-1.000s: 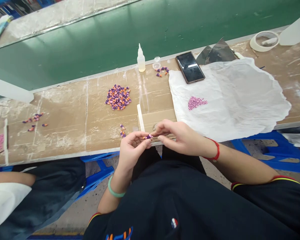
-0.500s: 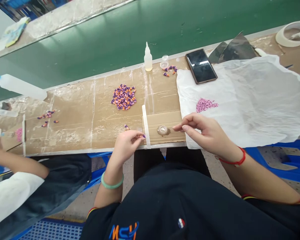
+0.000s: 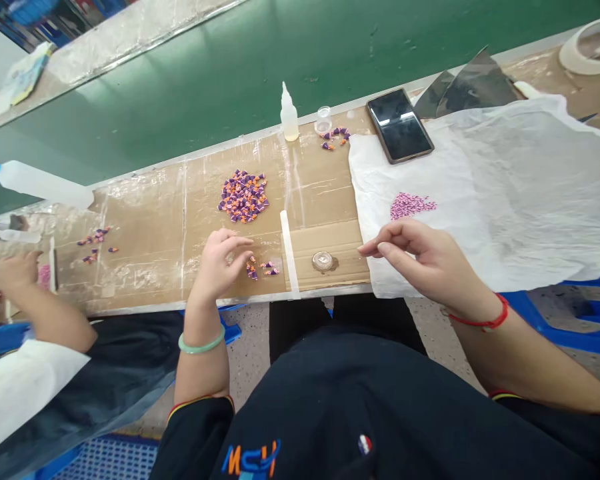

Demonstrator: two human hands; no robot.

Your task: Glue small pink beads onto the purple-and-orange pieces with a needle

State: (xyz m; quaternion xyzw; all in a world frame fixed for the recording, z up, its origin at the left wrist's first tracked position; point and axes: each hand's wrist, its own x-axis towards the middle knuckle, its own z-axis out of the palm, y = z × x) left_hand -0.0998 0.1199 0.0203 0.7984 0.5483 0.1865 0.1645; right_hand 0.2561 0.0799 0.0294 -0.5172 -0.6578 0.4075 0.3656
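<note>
My left hand (image 3: 223, 265) hovers over the cardboard with its thumb and fingers apart, holding nothing. Just right of its fingertips lie a few small purple, orange and pink pieces (image 3: 269, 269). A larger pile of similar pieces (image 3: 243, 197) sits behind that hand. My right hand (image 3: 417, 257) is at the edge of the white sheet, thumb pressed to the fingers in a pinch; anything between them is too small to make out. Left of its fingertips a small round clear dish (image 3: 323, 261) rests on a cardboard piece (image 3: 347, 233), beside a white strip (image 3: 289, 257).
Tiny pink pieces (image 3: 411, 206) lie on the white sheet (image 3: 510, 200). Behind stand a dropper bottle (image 3: 289, 117), a small clear cup (image 3: 323, 120) and a phone (image 3: 400, 125). A tape roll (image 3: 577, 53) is at far right. A co-worker's arm (image 3: 55, 313) reaches in from the left.
My left hand has moved left and opened, releasing a purple piece near the white strip; the small pieces there now show. My right hand has drawn slightly right, away from the dish.
</note>
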